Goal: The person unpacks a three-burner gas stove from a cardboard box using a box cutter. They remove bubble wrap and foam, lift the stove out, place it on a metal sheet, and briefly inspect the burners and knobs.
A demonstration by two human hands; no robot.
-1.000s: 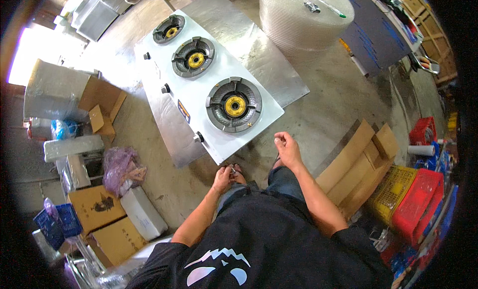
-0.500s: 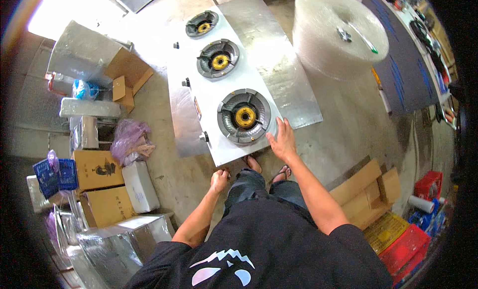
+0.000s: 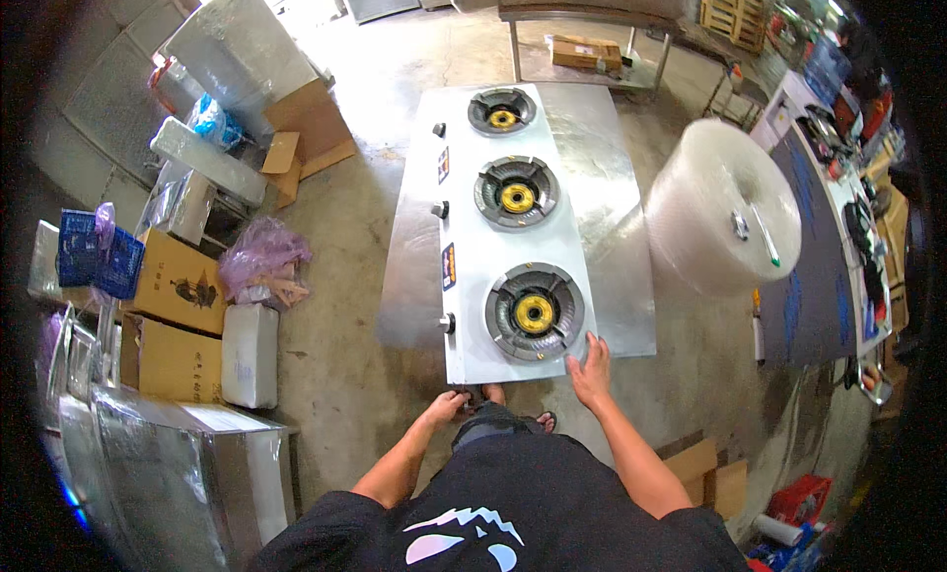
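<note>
A long white three-burner gas stove (image 3: pixel 473 361) lies on a wide silvery metal surface (image 3: pixel 619 316), and its near end reaches past the surface's near edge. Black ring-shaped pan supports surround brass burner heads (image 3: pixel 534 314). Black knobs (image 3: pixel 447 323) stick out along the stove's left side. At the near right corner, my right hand (image 3: pixel 591 377) rests on the rim with its fingers apart. My left hand (image 3: pixel 449 406) is closed just below the near left corner, beside a small dark part; what its fingers hold, if anything, is hidden.
A big roll of bubble wrap (image 3: pixel 715 217) stands right of the stove, before a dark-topped bench (image 3: pixel 804 266). Cardboard boxes (image 3: pixel 182 365), a blue basket (image 3: pixel 99 254) and a wrapped metal unit (image 3: pixel 187 464) crowd the left. Behind is a metal table (image 3: pixel 592 13).
My view has tilted up and turned, so the stove sits lower and more upright in the picture and the far table shows. Both hands remain at the stove's near end.
</note>
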